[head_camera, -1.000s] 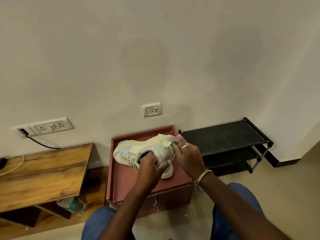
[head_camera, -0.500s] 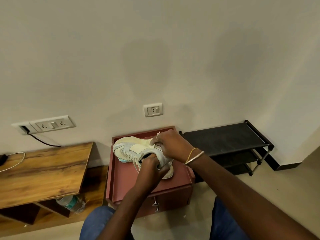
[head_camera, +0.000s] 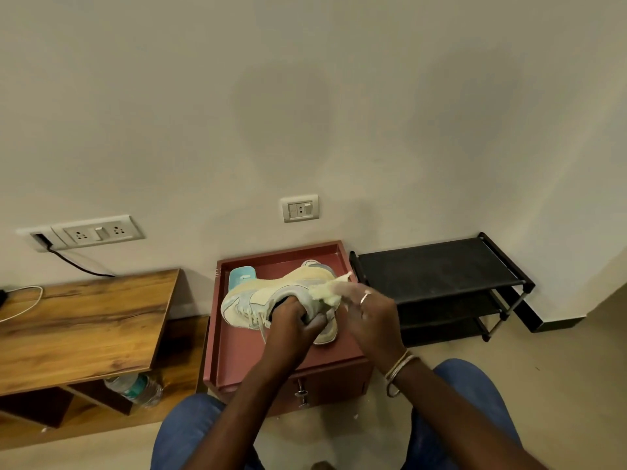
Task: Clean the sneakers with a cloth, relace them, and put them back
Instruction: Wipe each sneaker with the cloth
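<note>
over red cabinet (head_camera: 237, 362): left hand (head_camera: 292, 326) grips sneaker (head_camera: 258, 295), partly hidden inside; right hand (head_camera: 370, 317) pinches blurred cloth (head_camera: 327, 294).

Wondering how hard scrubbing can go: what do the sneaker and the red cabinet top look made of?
Sneaker: matte cream and pale-blue panels with seams, probably suede or synthetic leather; too blurred to settle. Cabinet top: smooth, reddish-brown, faintly glossy, with a raised rim, likely painted metal or laminate.

No readable text, labels or numbers anywhere.
</note>
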